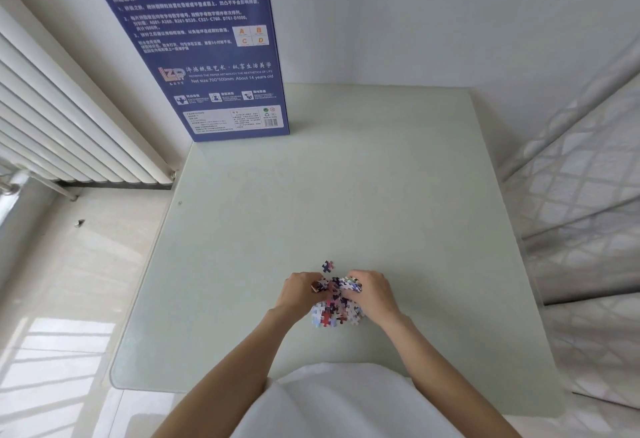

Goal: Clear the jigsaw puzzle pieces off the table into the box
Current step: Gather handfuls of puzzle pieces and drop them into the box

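A small heap of colourful jigsaw pieces (334, 313) lies on the pale green table (346, 195), near its front middle. My left hand (300, 294) grips the heap from the left, and my right hand (372, 294) grips it from the right, fingers curled round pieces at the top of the pile. One loose blue and pink piece (327, 265) lies just beyond the hands. The tall blue puzzle box (207, 57) stands upright at the table's far left corner, its top flap open.
A white radiator (69, 119) runs along the wall on the left. A quilted white mattress (588, 212) borders the table's right side. Pale tiled floor (69, 299) lies to the left of the table.
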{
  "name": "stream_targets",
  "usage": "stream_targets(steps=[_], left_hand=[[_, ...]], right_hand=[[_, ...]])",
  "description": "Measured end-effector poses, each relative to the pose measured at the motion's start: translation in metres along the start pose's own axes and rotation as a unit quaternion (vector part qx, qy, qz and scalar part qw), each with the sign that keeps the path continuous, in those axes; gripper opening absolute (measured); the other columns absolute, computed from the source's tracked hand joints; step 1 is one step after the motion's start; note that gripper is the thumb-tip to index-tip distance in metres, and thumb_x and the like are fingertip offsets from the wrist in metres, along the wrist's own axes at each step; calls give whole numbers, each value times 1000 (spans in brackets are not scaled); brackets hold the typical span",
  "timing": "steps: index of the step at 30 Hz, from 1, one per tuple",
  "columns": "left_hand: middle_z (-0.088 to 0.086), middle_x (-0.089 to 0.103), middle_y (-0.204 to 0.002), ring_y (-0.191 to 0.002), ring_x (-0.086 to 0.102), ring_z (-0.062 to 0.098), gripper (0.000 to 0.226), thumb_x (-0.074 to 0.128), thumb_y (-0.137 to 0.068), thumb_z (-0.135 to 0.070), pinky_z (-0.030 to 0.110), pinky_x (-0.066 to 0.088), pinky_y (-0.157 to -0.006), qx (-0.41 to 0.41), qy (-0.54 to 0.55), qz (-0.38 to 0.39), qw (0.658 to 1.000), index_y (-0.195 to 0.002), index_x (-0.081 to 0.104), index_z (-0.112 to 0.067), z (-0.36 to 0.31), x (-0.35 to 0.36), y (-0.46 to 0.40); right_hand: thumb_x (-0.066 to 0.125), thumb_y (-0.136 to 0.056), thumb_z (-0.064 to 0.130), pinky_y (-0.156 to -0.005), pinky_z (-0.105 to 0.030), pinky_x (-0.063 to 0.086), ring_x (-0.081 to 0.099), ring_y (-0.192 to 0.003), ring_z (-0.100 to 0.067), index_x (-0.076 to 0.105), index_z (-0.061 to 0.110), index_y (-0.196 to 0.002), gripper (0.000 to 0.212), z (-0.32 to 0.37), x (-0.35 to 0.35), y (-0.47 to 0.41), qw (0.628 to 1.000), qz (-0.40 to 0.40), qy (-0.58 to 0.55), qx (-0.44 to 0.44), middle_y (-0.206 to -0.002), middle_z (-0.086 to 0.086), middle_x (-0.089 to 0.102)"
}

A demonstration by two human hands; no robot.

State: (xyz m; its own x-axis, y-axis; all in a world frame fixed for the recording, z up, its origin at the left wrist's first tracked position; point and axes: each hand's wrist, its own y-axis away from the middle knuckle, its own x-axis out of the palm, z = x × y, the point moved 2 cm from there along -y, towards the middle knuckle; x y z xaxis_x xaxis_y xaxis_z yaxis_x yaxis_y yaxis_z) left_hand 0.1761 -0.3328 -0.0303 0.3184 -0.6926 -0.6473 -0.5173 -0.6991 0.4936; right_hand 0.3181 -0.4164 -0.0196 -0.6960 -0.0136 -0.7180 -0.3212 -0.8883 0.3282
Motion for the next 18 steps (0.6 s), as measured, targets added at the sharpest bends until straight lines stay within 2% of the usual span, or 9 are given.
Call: stream_targets(steps=[2, 5, 7, 11, 14, 16, 18], left_hand=[[-6, 57, -67, -65, 50, 15, 16, 72, -80, -29, 14, 30, -48, -7, 11, -7, 1000, -79, 64, -15, 1, -1, 2], [-6, 53, -60, -59, 46, 15, 23, 72, -80, -30, 17, 27, -47, -22, 35, -13, 999, -70, 56, -18, 4, -1, 3], [-1, 55, -62, -59, 46, 16, 25, 72, -80, -30, 20, 28, -48, -29, 51, -17, 998, -68, 55, -17, 5, -3, 4], [-4, 49, -54, -51, 38, 11, 33, 71, -80, -31, 19, 25, -46, -27, 57, -40, 997, -58, 50, -19, 9, -7, 8], [3, 66, -67, -62, 56, 21, 28, 73, -78, -36, 30, 42, -56, -17, 58, -61, 996, -72, 65, -10, 12, -13, 7], [6, 70, -74, -71, 63, 23, 29, 72, -78, -38, 34, 48, -63, -9, 52, -66, 996, -77, 67, -9, 14, -20, 6], [7, 70, -74, -72, 64, 25, 29, 72, -79, -36, 35, 49, -65, 5, 58, -80, 995, -76, 66, -8, 15, -30, 5]], right_hand=[[69, -83, 23, -52, -13, 26, 44, -67, -15, 63, 7, -84, 17, 2, -2, 1, 1000, -6, -6, 4, -62, 12, 47], [69, -83, 25, -56, -26, 30, 45, -71, -19, 62, 8, -83, 18, 1, -4, -1, 1000, -17, 0, 18, -69, 3, 53], [69, -83, 25, -61, -28, 34, 49, -75, -21, 64, 8, -89, 19, -1, -5, -2, 1000, -14, 1, 26, -76, -2, 60], [67, -84, 27, -70, -30, 43, 58, -86, -24, 66, 8, -102, 26, 6, -12, -2, 999, -14, 12, 31, -92, -6, 68], [66, -86, 29, -81, -34, 49, 62, -94, -27, 65, 7, -109, 32, 11, -19, -2, 999, -23, 12, 43, -106, -9, 68], [68, -84, 29, -84, -30, 52, 68, -88, -23, 60, 9, -121, 42, 13, -24, -2, 997, -23, -43, 58, -119, -10, 64], [70, -82, 30, -73, -19, 53, 70, -67, -13, 55, 10, -127, 51, 16, -30, -1, 991, -24, -117, 68, -127, -10, 59]])
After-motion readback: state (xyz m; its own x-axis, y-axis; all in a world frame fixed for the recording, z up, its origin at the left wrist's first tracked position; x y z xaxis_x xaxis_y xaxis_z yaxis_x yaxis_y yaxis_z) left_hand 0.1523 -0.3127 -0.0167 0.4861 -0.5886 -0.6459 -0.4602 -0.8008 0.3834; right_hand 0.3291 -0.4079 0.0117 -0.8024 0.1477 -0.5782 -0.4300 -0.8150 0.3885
